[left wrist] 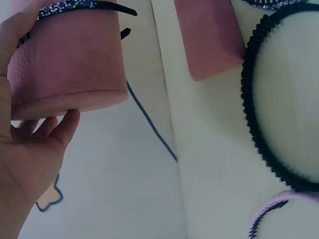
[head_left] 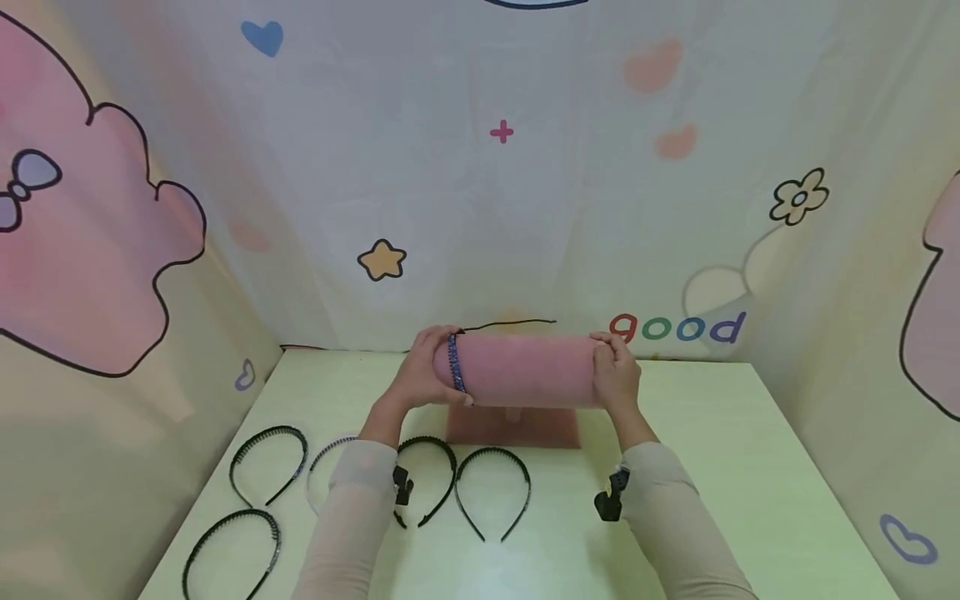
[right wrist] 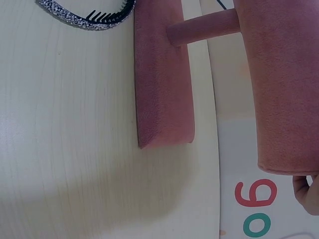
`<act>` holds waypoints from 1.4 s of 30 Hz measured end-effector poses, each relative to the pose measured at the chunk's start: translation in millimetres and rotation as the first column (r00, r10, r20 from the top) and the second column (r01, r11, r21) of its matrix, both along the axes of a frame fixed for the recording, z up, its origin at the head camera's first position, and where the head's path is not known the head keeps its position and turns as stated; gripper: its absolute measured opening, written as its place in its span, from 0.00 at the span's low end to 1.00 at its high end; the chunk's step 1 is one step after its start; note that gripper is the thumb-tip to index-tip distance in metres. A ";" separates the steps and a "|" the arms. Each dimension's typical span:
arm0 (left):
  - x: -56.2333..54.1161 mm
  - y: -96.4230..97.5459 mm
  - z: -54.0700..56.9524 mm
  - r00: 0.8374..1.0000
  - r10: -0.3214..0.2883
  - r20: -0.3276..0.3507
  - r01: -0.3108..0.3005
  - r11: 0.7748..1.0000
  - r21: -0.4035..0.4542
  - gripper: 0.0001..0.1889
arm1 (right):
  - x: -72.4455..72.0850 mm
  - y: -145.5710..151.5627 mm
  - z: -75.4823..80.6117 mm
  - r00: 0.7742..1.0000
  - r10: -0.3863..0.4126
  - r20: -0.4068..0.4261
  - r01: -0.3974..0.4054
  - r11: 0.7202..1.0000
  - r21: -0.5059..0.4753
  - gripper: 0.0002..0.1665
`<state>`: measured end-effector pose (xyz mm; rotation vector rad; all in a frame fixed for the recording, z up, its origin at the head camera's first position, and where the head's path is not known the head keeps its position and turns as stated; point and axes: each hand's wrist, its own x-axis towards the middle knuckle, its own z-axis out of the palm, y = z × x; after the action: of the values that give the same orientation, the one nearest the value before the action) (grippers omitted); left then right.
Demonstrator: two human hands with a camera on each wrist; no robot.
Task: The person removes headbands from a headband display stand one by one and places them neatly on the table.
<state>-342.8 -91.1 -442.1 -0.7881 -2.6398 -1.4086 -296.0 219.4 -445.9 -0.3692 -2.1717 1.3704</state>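
Observation:
A pink plush headband display stand, a horizontal padded cylinder on a post, stands at the back of the table. Round its left end sits a glittery blue headband; in the left wrist view its two dark tips stick out past the cylinder. My left hand holds that headband against the cylinder, fingers at its upper part and thumb by its lower part, other fingers curled at the cylinder's end face. My right hand grips the cylinder's right end; only some of its fingers show in the right wrist view.
The stand's pink base rests on the pale wood table. In front and to the left lie several headbands, among them a black one, a toothed black one and a pale lilac one. A printed curtain hangs behind.

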 end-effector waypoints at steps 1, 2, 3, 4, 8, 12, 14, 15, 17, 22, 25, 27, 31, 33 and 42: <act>0.0 -0.7 -1.6 1.000 -0.004 0.027 0.003 1.000 0.031 0.59 | -0.3 0.4 -0.5 1.000 -0.004 0.005 0.004 1.000 0.002 0.18; 0.1 -1.5 -3.2 0.999 -0.015 0.049 0.012 0.998 0.065 0.59 | -0.5 0.8 -0.8 1.000 -0.008 0.008 0.008 1.000 0.002 0.18; 0.1 -2.1 -4.5 0.997 -0.022 0.071 0.015 0.995 0.094 0.59 | -0.8 1.1 -1.2 1.000 -0.010 0.009 0.010 1.000 0.003 0.18; 0.1 -2.8 -5.6 0.996 -0.030 0.083 0.020 0.993 0.115 0.60 | -1.2 1.5 -1.5 1.000 -0.010 0.008 0.010 1.000 0.006 0.18; -0.4 -4.8 -7.4 0.993 -0.055 0.104 0.038 0.986 0.160 0.60 | -1.6 1.8 -1.1 1.000 -0.003 0.006 0.003 1.000 0.007 0.18; 0.3 -6.9 -6.3 0.991 -0.059 0.120 0.041 0.988 0.149 0.60 | -0.3 1.5 0.0 1.000 0.002 0.016 -0.002 1.000 0.008 0.19; 0.3 -7.2 -6.2 0.992 -0.055 0.112 0.042 0.992 0.117 0.62 | 0.5 1.8 0.7 1.000 -0.002 0.021 0.001 1.000 0.007 0.19; 0.1 -7.3 -6.1 0.993 -0.052 0.104 0.042 0.994 0.100 0.62 | 0.9 1.9 1.0 1.000 -0.003 0.023 0.003 1.000 0.004 0.19; -0.7 -7.7 -6.3 0.995 -0.051 0.089 0.045 0.997 0.067 0.63 | 1.4 1.9 1.3 1.000 -0.005 0.022 0.005 1.000 -0.003 0.19; -0.7 -13.0 -3.5 0.990 -0.058 0.129 0.051 0.997 0.062 0.63 | 1.3 0.3 1.6 1.000 0.001 0.017 -0.001 1.000 -0.016 0.19; 5.7 -17.2 8.0 0.973 -0.095 0.208 0.072 0.991 0.115 0.62 | 0.9 -0.4 1.5 1.000 0.004 0.022 -0.003 1.000 -0.021 0.19; 14.9 -18.7 18.8 0.962 -0.116 0.246 0.084 0.987 0.137 0.61 | 2.2 0.1 0.9 0.999 0.002 0.033 -0.001 1.000 -0.024 0.19; 26.4 -22.6 28.2 0.958 -0.136 0.253 0.096 0.982 0.163 0.59 | 3.6 0.1 0.4 1.000 0.005 0.029 -0.004 1.000 -0.018 0.19; 24.0 -25.8 22.3 0.960 -0.131 0.246 0.081 0.976 0.203 0.59 | 2.1 -0.2 0.2 1.000 0.013 0.010 -0.013 1.000 -0.014 0.19; 13.1 -35.7 -14.6 0.968 -0.007 0.250 -0.049 0.975 0.217 0.59 | 2.0 -2.4 1.7 1.000 0.009 0.002 -0.009 1.000 -0.019 0.19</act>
<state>-329.7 -126.8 -456.7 -0.5911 -2.5835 -1.8691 -294.0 217.1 -444.2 -0.3682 -2.1663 1.3967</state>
